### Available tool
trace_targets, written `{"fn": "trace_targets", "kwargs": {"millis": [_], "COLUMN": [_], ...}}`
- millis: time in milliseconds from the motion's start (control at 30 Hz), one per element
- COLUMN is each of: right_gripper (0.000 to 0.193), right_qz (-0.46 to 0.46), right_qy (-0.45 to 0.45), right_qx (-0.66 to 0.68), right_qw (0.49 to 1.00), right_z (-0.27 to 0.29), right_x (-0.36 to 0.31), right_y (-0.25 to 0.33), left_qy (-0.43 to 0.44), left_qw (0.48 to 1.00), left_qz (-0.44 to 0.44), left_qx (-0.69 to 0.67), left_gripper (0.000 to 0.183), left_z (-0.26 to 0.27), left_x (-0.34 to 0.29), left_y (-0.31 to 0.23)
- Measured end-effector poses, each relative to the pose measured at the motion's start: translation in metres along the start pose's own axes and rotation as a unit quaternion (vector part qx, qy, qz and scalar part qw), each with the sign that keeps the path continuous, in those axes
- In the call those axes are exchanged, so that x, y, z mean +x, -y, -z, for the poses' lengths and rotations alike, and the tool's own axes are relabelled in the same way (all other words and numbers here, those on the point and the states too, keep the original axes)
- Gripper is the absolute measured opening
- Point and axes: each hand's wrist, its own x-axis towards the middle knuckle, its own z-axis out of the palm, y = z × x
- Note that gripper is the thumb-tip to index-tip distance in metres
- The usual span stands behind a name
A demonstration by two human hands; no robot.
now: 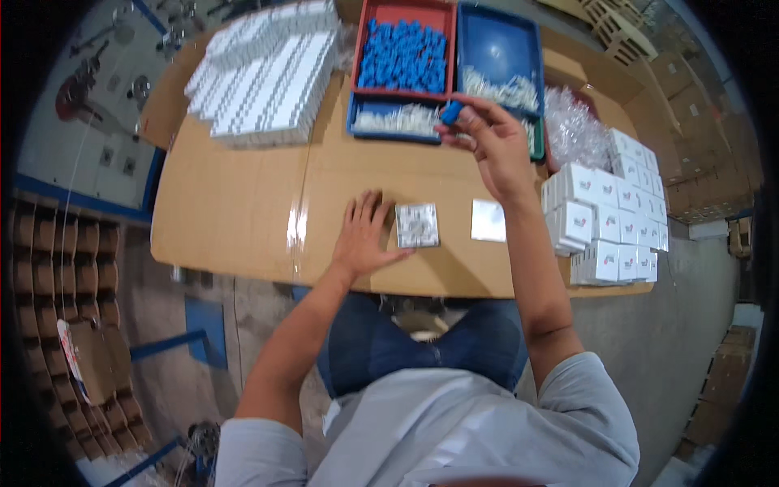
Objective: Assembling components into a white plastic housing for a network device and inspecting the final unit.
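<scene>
Raised over the front of the trays, my right hand (492, 146) pinches a small blue plastic part (451, 112) between thumb and fingers. Its exact kind is too small to make out. Palm down on the cardboard-covered table (235, 203), my left hand (363, 235) lies with fingers spread, holding nothing. Just right of its fingers is a square white-and-grey printed piece (417, 226), perhaps a box or a card. A plain white square (488, 221) lies further right, close beside my right forearm.
At the back stand a red tray (407, 92) of blue parts, a blue tray (497, 40) with white pieces, and a smaller blue tray (398, 136) of white pieces. White boxes (268, 77) fill the back left. More white boxes (608, 215) and clear plastic bags (574, 126) are at right.
</scene>
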Motion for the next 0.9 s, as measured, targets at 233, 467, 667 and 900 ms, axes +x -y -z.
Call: {"fn": "trace_targets", "kwargs": {"millis": [233,467,667,900], "right_gripper": [0.022,0.026,0.026,0.024], "right_qz": [-0.051,-0.035,0.028,0.029], "right_qy": [-0.039,-0.043,0.016,0.035], "right_qx": [-0.005,-0.226,-0.406,-0.485], "right_qw": [0.998,0.973,0.913,0.873], "right_z": [0.024,0.038,0.021,0.019], "right_x": [-0.042,-0.082,-0.091,-0.088], "right_y": [-0.074,-0.162,-0.168,-0.175], "left_qy": [-0.02,-0.023,-0.036,-0.034], "left_qw": [1.0,1.0,0.999,0.999], "left_qz": [-0.01,-0.01,-0.013,-0.02], "left_qx": [0.016,0.0,-0.023,-0.009], "left_gripper": [0.107,0.103,0.097,0.092], "left_z": [-0.001,-0.002,-0.003,-0.004], "left_x": [0.002,-0.002,-0.005,-0.005], "left_y": [0.007,0.006,0.009,0.012]}}
